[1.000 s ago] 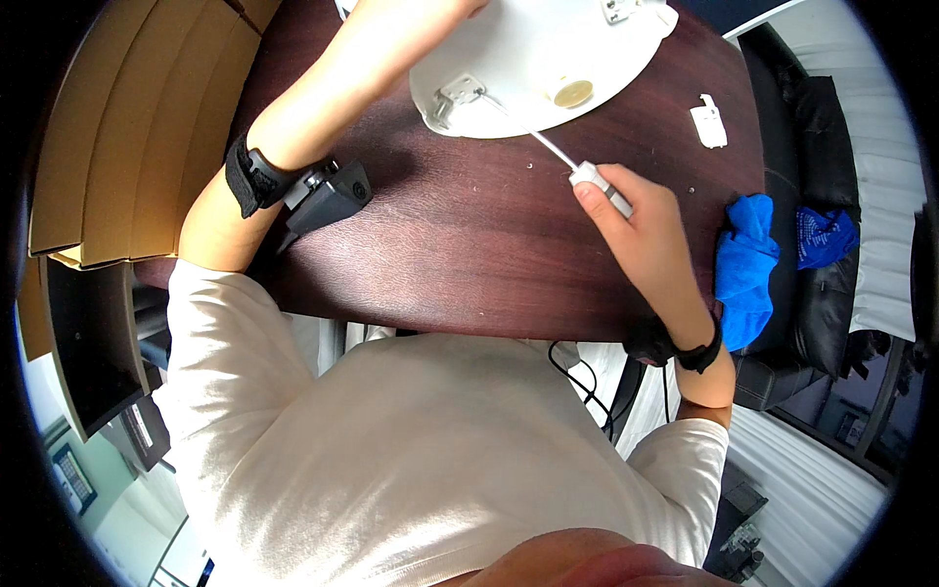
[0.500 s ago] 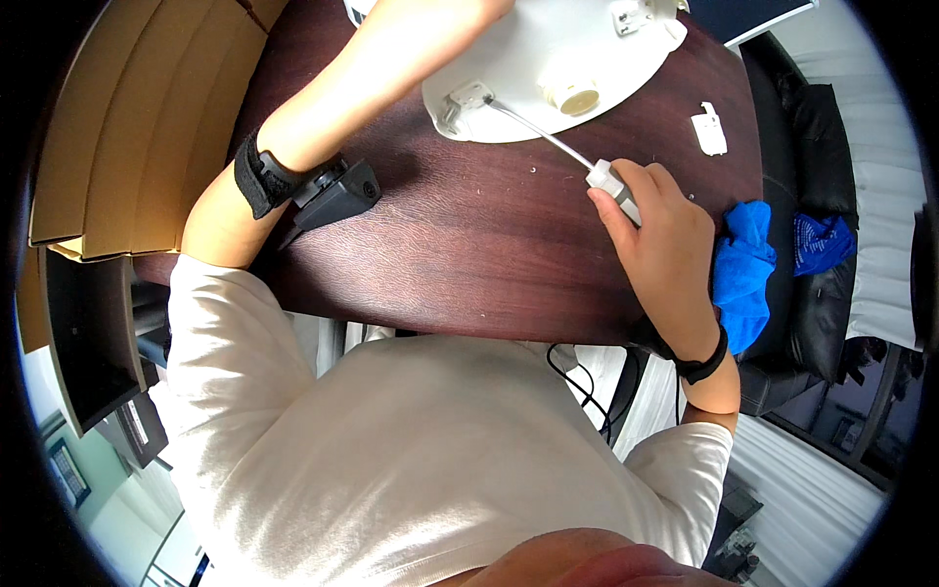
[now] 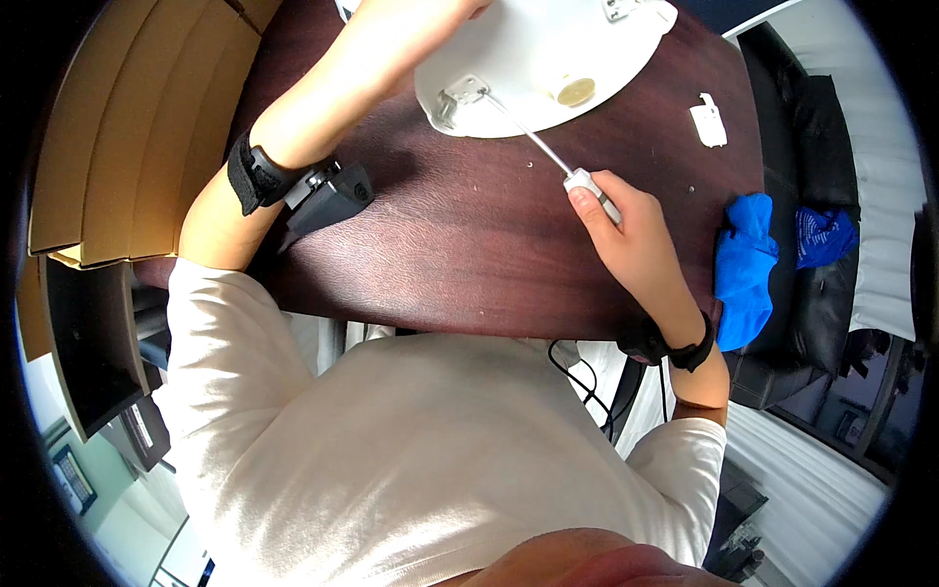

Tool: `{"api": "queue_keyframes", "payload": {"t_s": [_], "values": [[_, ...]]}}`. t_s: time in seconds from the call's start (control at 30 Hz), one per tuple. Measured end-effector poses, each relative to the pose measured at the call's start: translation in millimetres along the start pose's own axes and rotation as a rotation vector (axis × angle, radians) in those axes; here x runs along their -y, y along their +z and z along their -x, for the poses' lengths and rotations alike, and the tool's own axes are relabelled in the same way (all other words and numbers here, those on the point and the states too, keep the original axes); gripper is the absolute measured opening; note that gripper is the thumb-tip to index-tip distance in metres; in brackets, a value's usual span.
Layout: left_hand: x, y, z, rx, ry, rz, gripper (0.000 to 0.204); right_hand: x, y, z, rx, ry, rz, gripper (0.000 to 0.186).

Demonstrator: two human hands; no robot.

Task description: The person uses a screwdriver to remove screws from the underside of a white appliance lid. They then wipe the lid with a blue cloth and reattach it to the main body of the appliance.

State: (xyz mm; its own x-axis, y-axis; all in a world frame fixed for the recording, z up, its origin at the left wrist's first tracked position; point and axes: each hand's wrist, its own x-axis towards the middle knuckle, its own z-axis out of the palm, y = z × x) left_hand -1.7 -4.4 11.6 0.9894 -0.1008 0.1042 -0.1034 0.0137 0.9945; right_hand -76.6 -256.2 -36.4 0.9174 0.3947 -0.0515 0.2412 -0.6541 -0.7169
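My right hand (image 3: 626,230) grips the light grey handle of a screwdriver (image 3: 603,201). Its long shaft reaches to a small metal fitting (image 3: 467,90) near the left rim of a white, rounded plastic piece (image 3: 533,54), which also has a round yellowish part (image 3: 576,91). My left hand (image 3: 450,22) reaches to the upper edge of the view beside the white piece; its fingers are mostly hidden or cut off, so what they hold does not show. A small white part (image 3: 708,121) lies to the right on the dark wood table (image 3: 469,245).
Brown cardboard boxes (image 3: 137,127) stand at the left. A black device (image 3: 333,191) is by my left forearm. A blue cloth (image 3: 746,279) hangs at the table's right edge, and another (image 3: 824,235) lies on a black sofa (image 3: 827,147).
Between half a second ago and now, my right hand and the screwdriver handle shifted slightly left, while the shaft stayed at the fitting. The view shifted a little too.
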Motion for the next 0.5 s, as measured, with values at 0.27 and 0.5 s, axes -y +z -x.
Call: {"api": "queue_keyframes", "payload": {"t_s": [0.27, 0.5], "values": [[-3.3, -0.4, 3.5, 0.036, 0.086, -0.106, 0.045, -4.9, 3.0, 2.0, 0.425, 0.518, -0.952, 0.033], [-0.4, -1.3, 1.7, -0.013, 0.091, -0.165, 0.045, -10.2, -8.7, 2.9, 0.167, 0.229, -0.212, 0.025]]}}
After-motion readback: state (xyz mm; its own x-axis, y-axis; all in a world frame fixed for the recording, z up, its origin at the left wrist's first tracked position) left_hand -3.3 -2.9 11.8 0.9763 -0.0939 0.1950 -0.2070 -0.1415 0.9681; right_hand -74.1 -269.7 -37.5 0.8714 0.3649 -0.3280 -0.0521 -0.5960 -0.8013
